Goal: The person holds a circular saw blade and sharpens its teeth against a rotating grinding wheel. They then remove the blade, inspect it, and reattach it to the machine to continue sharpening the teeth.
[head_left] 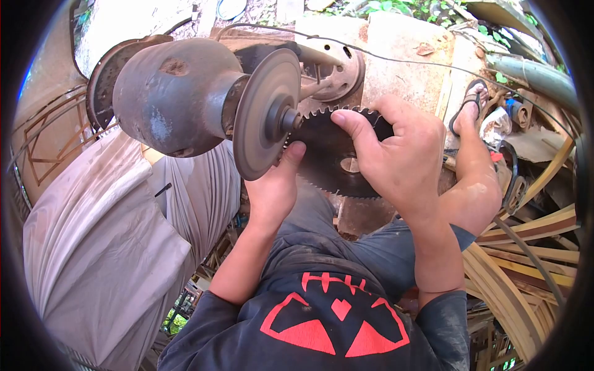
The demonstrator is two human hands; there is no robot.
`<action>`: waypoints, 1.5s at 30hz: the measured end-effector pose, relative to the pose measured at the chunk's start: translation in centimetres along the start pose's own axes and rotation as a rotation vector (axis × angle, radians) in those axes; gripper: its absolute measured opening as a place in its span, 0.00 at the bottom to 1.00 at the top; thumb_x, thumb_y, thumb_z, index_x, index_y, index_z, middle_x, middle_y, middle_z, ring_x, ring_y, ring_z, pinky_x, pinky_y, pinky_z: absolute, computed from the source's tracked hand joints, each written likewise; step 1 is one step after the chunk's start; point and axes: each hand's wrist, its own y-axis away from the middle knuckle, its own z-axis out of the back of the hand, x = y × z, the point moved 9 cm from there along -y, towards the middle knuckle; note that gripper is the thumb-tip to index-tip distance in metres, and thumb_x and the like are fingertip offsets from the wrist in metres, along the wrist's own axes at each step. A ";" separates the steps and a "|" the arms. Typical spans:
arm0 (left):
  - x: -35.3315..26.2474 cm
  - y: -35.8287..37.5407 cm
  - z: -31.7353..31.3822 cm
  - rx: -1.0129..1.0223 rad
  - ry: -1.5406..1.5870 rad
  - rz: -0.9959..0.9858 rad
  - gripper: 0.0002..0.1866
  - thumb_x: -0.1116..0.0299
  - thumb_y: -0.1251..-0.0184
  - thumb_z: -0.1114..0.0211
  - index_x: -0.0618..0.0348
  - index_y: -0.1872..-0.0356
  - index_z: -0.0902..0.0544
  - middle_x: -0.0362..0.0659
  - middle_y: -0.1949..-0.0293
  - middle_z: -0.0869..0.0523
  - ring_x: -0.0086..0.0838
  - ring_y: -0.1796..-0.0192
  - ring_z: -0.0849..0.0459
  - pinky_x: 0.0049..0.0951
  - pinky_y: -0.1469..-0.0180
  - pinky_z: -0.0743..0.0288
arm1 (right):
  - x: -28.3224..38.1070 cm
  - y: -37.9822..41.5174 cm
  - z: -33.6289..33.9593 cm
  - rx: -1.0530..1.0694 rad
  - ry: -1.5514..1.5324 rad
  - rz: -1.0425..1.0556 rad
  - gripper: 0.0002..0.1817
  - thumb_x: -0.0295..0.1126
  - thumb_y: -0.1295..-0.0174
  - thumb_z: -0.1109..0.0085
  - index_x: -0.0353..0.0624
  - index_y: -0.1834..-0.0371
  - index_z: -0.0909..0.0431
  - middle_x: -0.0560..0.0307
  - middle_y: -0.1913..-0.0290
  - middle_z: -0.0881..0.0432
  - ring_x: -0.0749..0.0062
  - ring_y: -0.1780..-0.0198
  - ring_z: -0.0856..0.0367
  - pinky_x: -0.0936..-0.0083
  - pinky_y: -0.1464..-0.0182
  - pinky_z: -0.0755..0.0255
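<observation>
A dark circular saw blade [322,148] with a toothed rim and a round centre hole is held between my two hands, beside the grinding wheel [267,114] of a bench grinder [167,96]. My left hand [275,185] grips the blade's near-left edge, its thumb on the face close to the wheel. With thumb and bent fingers, my right hand [402,148] pinches the blade's upper right part. The blade's left teeth are at the wheel's edge; whether they touch it cannot be made out.
Grey cloth [111,247] drapes at the left below the grinder. A cable [396,57] crosses above my hands. Curved wooden strips [507,297] are stacked at the lower right. A metal wheel [346,74] with holes lies behind the blade.
</observation>
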 end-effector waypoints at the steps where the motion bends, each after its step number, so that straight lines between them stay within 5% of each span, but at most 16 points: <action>1: 0.0 0.0 0.0 -0.001 -0.016 -0.007 0.26 0.78 0.30 0.32 0.67 0.33 0.28 0.49 0.43 0.15 0.31 0.43 0.15 0.30 0.39 0.21 | -0.1 0.0 0.0 0.004 0.004 -0.002 0.22 0.39 0.44 0.27 0.39 0.83 0.29 0.46 0.81 0.24 0.47 0.78 0.22 0.57 0.75 0.33; 14: -0.2 -0.1 -0.1 0.008 -0.057 -0.031 0.28 0.78 0.30 0.31 0.67 0.32 0.30 0.50 0.42 0.16 0.32 0.42 0.16 0.31 0.38 0.21 | -0.1 -0.1 -0.1 0.016 0.027 -0.008 0.22 0.39 0.44 0.27 0.39 0.84 0.29 0.46 0.82 0.25 0.47 0.79 0.22 0.57 0.75 0.33; 17: -0.1 0.0 0.0 0.002 -0.045 -0.012 0.28 0.78 0.30 0.31 0.67 0.31 0.30 0.50 0.43 0.16 0.32 0.42 0.16 0.31 0.38 0.21 | -0.1 -0.1 -0.1 0.021 0.027 0.005 0.20 0.37 0.45 0.22 0.34 0.80 0.22 0.48 0.85 0.25 0.65 0.84 0.29 0.68 0.77 0.36; 45: 0.0 0.0 -0.3 0.004 0.051 0.034 0.29 0.78 0.30 0.32 0.66 0.30 0.32 0.51 0.39 0.18 0.33 0.39 0.18 0.32 0.37 0.22 | -0.2 -0.3 -0.1 0.024 0.045 0.030 0.19 0.37 0.45 0.23 0.35 0.80 0.21 0.47 0.86 0.26 0.63 0.84 0.29 0.67 0.77 0.36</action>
